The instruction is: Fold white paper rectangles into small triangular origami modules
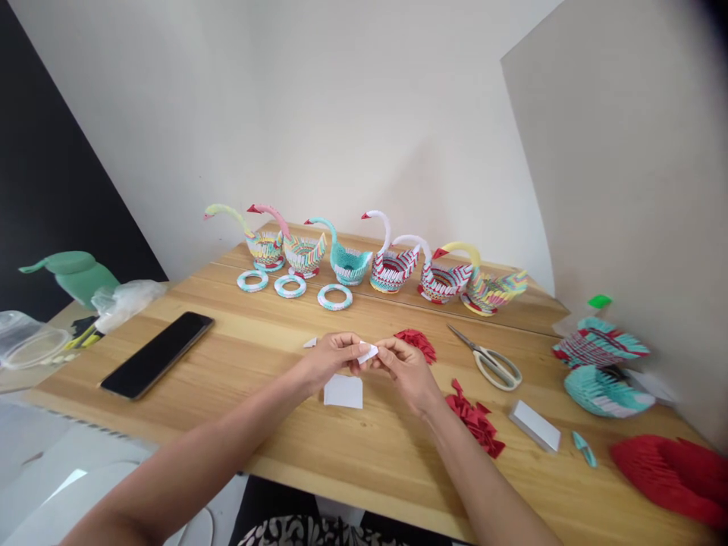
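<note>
no brand, label or writing can be read on anything in view. a small white paper piece (368, 352) is pinched at mid-table between the fingertips of the left hand (328, 359) and the right hand (405, 367); both sets of fingers are curled close around it, and the piece is held just above the table (239, 425). a white paper slip (343, 391) lies flat at 6 o'clock of the hands, just beside them, and a tiny white scrap (310, 343) is seen at 10 o'clock. folded red pieces (418, 343) are piled at 2 o'clock, partly hidden behind the right hand, and more red pieces (476, 418) are strewn at 4 o'clock by the right wrist. scissors (489, 360) lie at 3 o'clock, a white stack (535, 425) further at 4 o'clock. a dark phone (156, 353) is laid at 9 o'clock, well apart. a row of paper swans (364, 262) is lined up at 12 o'clock along the far edge, with three rings (290, 286) set before them. unfinished paper models (603, 371) are kept at the right edge.
</note>
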The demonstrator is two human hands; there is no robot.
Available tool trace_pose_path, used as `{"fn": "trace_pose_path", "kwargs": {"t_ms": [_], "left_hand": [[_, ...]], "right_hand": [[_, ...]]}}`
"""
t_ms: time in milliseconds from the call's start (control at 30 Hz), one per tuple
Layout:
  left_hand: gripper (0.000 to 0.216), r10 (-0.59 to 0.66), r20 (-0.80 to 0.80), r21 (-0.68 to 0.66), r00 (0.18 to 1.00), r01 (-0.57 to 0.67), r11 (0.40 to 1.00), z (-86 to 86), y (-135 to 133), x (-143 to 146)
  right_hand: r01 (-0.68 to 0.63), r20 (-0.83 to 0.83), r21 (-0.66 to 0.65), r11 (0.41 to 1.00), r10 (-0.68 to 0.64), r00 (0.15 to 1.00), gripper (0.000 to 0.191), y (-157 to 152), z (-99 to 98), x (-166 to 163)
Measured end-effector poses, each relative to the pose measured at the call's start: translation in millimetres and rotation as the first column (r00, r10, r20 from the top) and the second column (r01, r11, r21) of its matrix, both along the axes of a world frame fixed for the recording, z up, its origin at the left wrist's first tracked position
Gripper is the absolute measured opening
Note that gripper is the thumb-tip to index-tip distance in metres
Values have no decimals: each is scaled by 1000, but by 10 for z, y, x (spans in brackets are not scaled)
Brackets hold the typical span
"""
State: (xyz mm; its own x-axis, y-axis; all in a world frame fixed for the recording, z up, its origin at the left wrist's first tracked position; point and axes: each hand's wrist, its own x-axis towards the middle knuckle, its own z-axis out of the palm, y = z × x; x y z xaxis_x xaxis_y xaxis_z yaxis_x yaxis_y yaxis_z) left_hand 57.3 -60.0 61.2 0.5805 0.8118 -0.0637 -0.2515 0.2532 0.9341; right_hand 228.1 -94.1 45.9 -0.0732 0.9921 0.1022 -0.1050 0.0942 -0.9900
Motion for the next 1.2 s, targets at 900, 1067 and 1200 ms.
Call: {"fn": "trace_pose_path", "kwargs": {"t_ms": [900,1067,1200], "left_hand": [[30,268,-174,326,948,-201,924,18,-39,21],[33,143,-86,146,986,-130,981,75,-13,-37],[32,113,-59,90,992,-108,990,49,2,-34]], "right_hand": [[106,515,353,929,-288,807,19,-81,128,-50],[49,553,581,813,-438,709,16,-114,161,46],[-75,573,680,729,-465,674,20,-95,160,66]]}}
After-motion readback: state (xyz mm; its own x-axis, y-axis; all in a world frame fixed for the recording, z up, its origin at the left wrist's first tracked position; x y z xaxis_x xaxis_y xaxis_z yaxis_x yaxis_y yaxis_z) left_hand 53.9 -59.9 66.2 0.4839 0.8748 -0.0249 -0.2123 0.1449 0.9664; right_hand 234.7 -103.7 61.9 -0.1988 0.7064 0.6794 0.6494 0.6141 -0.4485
